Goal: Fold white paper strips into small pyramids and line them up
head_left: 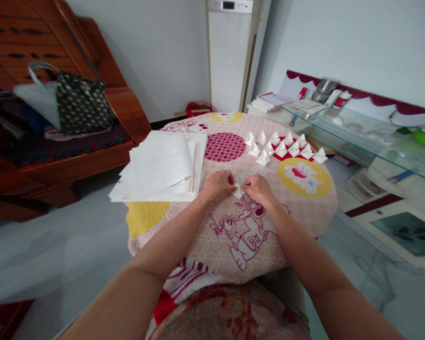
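A small folded piece of white paper [238, 191] is held between my two hands, low over the middle of the round table. My left hand [219, 183] pinches its left side with closed fingers. From the right, my right hand [257, 188] grips the other edge, fingers also closed. Beyond my right hand stand several folded white paper boats [281, 150] in rows, pointed tops up. To the left of my left hand lies a loose stack of white paper sheets [163, 163], the top ones askew.
A pink patterned cloth [205, 236] covers the table. At right is a glass-topped stand [357, 127] bearing cups and containers, with books [269, 100] at its far end. A wooden sofa [123, 113] holding a dotted bag [80, 104] is at left. A white upright cabinet unit [228, 56] stands behind.
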`<action>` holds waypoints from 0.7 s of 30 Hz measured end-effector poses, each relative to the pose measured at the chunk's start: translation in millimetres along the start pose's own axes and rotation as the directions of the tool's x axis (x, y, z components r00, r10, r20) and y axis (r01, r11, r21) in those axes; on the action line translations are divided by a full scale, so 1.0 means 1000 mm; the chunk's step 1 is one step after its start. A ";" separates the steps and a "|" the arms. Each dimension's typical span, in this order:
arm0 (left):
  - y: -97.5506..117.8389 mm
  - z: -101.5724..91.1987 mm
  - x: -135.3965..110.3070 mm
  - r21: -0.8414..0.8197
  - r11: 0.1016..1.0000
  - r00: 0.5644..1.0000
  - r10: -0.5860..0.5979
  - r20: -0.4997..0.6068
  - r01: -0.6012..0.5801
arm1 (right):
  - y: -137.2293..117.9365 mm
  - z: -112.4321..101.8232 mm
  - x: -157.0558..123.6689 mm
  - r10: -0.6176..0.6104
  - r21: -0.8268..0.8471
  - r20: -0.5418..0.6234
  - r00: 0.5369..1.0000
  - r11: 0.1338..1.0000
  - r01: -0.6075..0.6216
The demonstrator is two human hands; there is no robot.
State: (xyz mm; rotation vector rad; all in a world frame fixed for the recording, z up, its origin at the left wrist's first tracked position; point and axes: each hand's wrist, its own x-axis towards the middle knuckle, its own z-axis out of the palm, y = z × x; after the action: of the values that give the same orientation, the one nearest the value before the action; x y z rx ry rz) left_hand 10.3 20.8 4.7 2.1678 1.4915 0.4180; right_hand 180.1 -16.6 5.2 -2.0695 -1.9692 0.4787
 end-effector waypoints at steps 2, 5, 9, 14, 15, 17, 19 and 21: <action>-0.002 0.002 0.000 -0.031 0.998 0.998 0.061 0.004 -0.061 | -0.001 0.000 0.000 0.006 0.005 0.001 1.000 1.000 -0.006; -0.006 0.007 -0.002 -0.085 0.968 0.972 0.232 -0.035 -0.234 | -0.002 -0.001 -0.001 0.007 0.001 0.002 1.000 1.000 -0.007; -0.011 0.012 -0.002 -0.091 0.927 0.932 0.359 -0.056 -0.363 | -0.002 -0.002 -0.002 -0.008 0.008 0.005 1.000 1.000 0.008; -0.015 0.014 0.001 -0.080 0.918 0.922 0.386 -0.031 -0.388 | -0.003 -0.005 -0.002 0.015 0.045 0.043 0.999 0.999 -0.017; -0.015 0.014 0.001 -0.076 0.918 0.921 0.387 -0.030 -0.389 | -0.003 -0.005 -0.002 0.019 0.045 0.044 0.999 0.999 -0.021; -0.016 0.015 0.002 -0.063 0.919 0.921 0.387 -0.034 -0.389 | -0.003 -0.005 0.000 0.016 0.044 0.039 0.999 0.999 -0.017; -0.016 0.015 0.002 -0.052 0.918 0.920 0.391 -0.033 -0.392 | -0.001 -0.005 0.002 0.010 0.051 0.032 0.999 0.999 -0.012; -0.016 0.015 0.001 -0.047 0.919 0.920 0.390 -0.032 -0.391 | 0.000 -0.004 0.004 0.020 0.064 0.038 0.999 0.998 -0.022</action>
State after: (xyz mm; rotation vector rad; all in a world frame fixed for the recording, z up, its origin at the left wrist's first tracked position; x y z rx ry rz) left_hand 5.6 23.5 -16.9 2.4254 1.0357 0.6084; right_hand 182.3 -12.8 8.8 -2.0587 -1.9282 0.5813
